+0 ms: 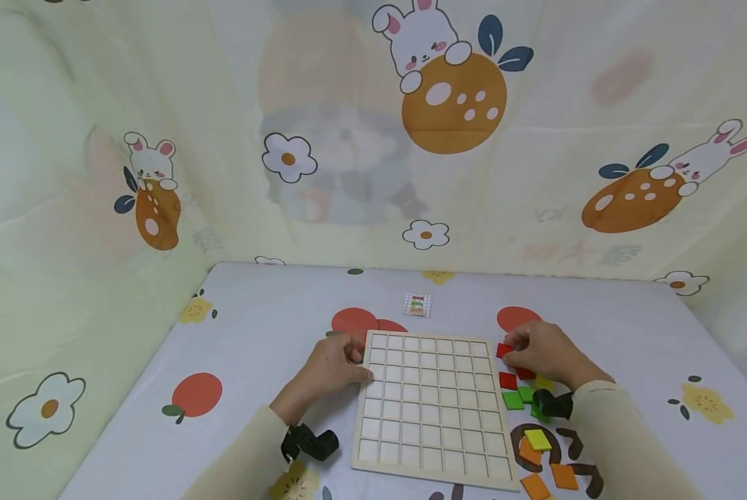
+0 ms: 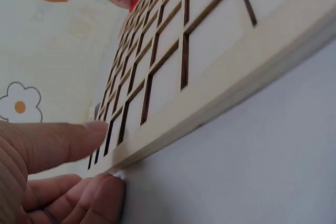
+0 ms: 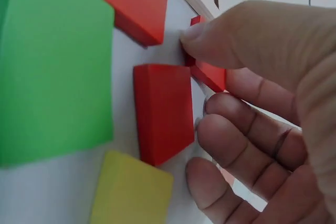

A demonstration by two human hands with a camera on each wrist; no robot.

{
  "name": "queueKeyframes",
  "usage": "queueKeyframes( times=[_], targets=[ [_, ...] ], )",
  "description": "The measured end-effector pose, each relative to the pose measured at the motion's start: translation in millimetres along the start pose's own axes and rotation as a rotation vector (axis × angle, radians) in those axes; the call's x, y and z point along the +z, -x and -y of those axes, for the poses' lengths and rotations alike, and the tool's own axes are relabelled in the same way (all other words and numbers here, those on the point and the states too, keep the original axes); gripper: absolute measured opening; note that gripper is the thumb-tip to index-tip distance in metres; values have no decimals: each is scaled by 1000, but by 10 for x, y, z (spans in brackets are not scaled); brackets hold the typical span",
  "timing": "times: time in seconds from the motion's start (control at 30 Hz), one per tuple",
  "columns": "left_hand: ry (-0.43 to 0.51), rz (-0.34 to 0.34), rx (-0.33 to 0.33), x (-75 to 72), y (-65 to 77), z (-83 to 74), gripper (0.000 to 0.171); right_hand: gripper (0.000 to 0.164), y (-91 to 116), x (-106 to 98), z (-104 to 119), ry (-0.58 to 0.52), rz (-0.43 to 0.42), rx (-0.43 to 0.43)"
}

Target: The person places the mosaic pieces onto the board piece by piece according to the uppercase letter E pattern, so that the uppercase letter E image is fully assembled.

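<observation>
A pale wooden grid board [image 1: 436,478] with square cells lies on the table. My left hand [image 1: 332,364] holds its left edge, thumb over the rim and the other fingers curled at the side, as the left wrist view shows. Beyond the board's right edge, my right hand [image 1: 542,351] pinches a red square tile [image 3: 212,74] between thumb and fingers. Close to that hand lie more red tiles [image 1: 507,380], with green tiles [image 1: 513,400] and a yellow tile [image 3: 131,192] beside them. No tiles show in the board's cells.
A small card [image 1: 417,304] with a coloured grid pattern lies behind the board. Orange tiles [image 1: 564,476] and another yellow tile [image 1: 538,439] lie near the board's lower right corner. Printed cloth walls [image 1: 348,243] rise at the back and sides.
</observation>
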State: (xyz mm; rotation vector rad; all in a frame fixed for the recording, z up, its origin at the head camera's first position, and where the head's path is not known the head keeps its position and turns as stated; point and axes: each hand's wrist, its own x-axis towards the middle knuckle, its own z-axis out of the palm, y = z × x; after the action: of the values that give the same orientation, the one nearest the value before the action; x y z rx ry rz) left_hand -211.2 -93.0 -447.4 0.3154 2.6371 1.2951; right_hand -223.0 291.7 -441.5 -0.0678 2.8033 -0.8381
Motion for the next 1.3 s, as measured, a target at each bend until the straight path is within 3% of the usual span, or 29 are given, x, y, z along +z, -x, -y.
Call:
queueKeyframes(
  times=[0.43, 0.7, 0.93, 1.17, 1.3],
  targets=[
    [16, 15, -54, 40, 57, -9, 50, 16, 16, 19, -11, -142, -34, -17],
    [59, 29, -51, 49, 59, 33, 52, 25, -4, 42, -39, -285, -15, 0],
    [112, 34, -73, 66, 53, 67, 49, 42, -24, 29, 14, -146, 5, 3],
    [147, 30, -82, 73, 69, 82, 46, 31, -17, -16, 87, -19, 48, 0],
    [162, 29, -81, 83, 75, 88, 47, 31, 14, 0, 83, -23, 18, 7]
  ],
)
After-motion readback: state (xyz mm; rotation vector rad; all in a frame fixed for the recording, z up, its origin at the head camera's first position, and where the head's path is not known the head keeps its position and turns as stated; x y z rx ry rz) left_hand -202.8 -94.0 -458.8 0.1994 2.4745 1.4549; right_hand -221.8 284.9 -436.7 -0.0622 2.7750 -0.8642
